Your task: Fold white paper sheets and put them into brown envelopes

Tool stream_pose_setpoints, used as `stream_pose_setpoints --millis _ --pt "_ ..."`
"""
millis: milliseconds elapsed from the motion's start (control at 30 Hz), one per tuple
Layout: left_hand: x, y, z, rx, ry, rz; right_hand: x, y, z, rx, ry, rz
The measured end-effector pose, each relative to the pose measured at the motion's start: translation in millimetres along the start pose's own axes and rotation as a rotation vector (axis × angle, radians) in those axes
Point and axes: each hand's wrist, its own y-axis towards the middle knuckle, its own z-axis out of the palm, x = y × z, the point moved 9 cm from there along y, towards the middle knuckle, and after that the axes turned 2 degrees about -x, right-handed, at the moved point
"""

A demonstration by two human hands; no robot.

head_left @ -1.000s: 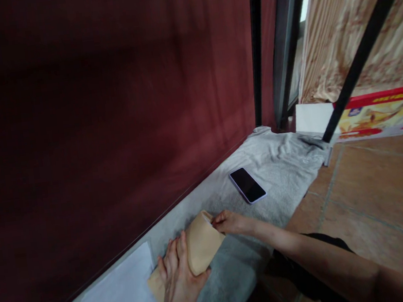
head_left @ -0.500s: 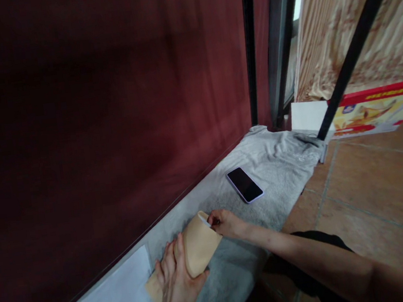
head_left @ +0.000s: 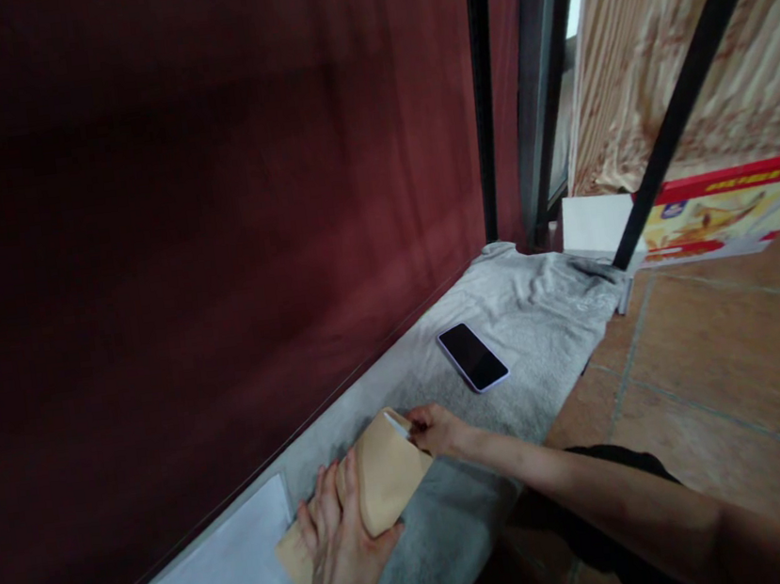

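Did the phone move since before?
No. The phone lies at the same spot on the grey towel, just beyond the right hand pinching the brown envelope.

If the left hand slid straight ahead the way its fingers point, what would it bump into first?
The left hand already lies on the tan envelope. Past it comes a strip of grey towel, then probably the dark red wall, though depth is hard to judge.

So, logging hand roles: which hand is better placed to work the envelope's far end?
Probably right: the right hand pinches at that end of the envelope; the left hand grips its middle.
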Motion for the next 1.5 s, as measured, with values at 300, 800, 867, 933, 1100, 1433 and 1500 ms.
stream_pose_setpoints --millis 300,800,867,933,1100,1433,1500 --pt "9.3 4.0 -36.2 -0.295 -0.105 -0.28 -9.5 -7.4 -14.8 -0.126 0.319 0.171" --pt "-3.5 -21.0 46.3 -0.196 -1.772 -1.244 -17.7 -32.5 15.5 -0.099 0.511 0.226" --pt "-1.3 -22.2 48.7 -0.202 -1.753 -1.279 -15.5 -33.3 18.4 -0.062 0.467 0.224" --pt "4.0 -24.0 50.7 -0.215 -1.74 -1.293 -11.1 -33.5 17.9 -0.036 0.424 0.221" --pt "11.1 -24.3 47.5 -0.195 -1.695 -1.255 5.5 -34.4 13.6 0.02 0.357 0.163" --pt "-9.4 -19.8 54.0 -0.056 -1.703 -1.224 5.7 -34.7 10.2 0.028 0.34 0.103" --pt "-10.2 -19.4 56.3 -0.039 -1.715 -1.222 5.9 -35.1 8.7 0.032 0.338 0.094"
